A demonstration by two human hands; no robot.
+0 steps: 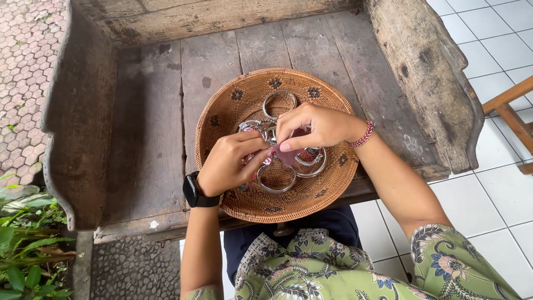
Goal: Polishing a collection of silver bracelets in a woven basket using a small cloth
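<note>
A round woven basket (pixel 233 183) sits on a weathered wooden bench, with several silver ring-shaped bangles (pixel 276 179) lying in it. My left hand (pixel 230 161), a black watch on its wrist, and my right hand (pixel 311 126), a pink braided bracelet on its wrist, meet over the basket's middle. Both pinch a small dark pink cloth piece (pixel 288 155) together with a silver bangle between the fingertips. Another bangle (pixel 278 103) lies at the far side of the basket.
The bench (pixel 150 139) has raised wooden sides left, right and at the back. White floor tiles (pixel 499 189) lie to the right with a wooden chair leg (pixel 511 111). Green plants (pixel 22 250) and paving stones are at the left.
</note>
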